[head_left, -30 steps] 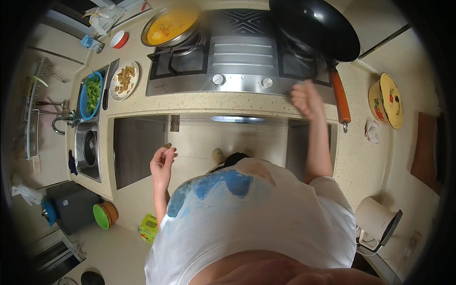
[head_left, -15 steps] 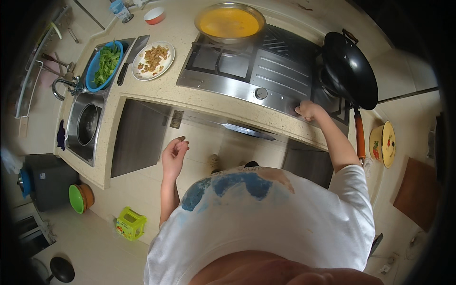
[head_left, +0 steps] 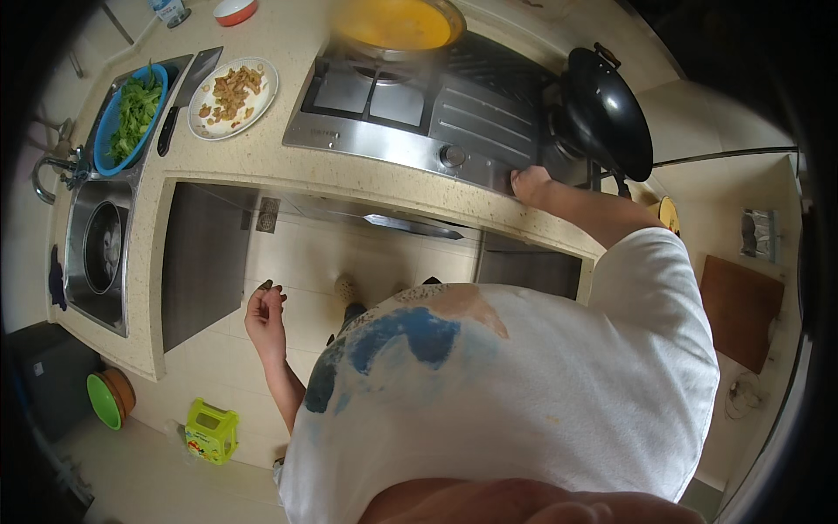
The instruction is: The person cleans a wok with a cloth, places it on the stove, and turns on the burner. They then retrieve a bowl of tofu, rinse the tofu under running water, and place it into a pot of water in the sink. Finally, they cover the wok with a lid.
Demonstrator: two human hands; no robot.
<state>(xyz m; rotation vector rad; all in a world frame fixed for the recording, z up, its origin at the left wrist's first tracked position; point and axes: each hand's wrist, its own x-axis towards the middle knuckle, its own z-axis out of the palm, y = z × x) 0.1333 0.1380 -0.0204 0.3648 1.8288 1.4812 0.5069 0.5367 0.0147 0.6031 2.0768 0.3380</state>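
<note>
My right hand (head_left: 531,184) is closed at the front panel of the steel gas stove (head_left: 384,144), near its right end. Its fingers cover what seems to be a burner knob. Another stove knob (head_left: 452,155) shows uncovered to its left. A black wok (head_left: 611,118) sits tilted on the right burner, just beyond that hand. On the left burner stands a metal basin of orange-yellow liquid (head_left: 397,22), with haze over it. Low in front of the counter, my left hand (head_left: 267,321) hangs in the air with curled fingers. Something small and dark shows at its fingertips, too small to name.
Left of the stove are a plate of chopped food (head_left: 234,96), a knife (head_left: 170,127) and a blue basin of greens (head_left: 131,118). A pot (head_left: 103,244) lies in the sink. A green stool (head_left: 212,430) stands on the floor. A brown board (head_left: 740,310) is at right.
My view has swung, so the counter and stove appear farther left and higher. My right hand stays at the stove panel, its forearm now more level. My left hand remains curled in the air.
</note>
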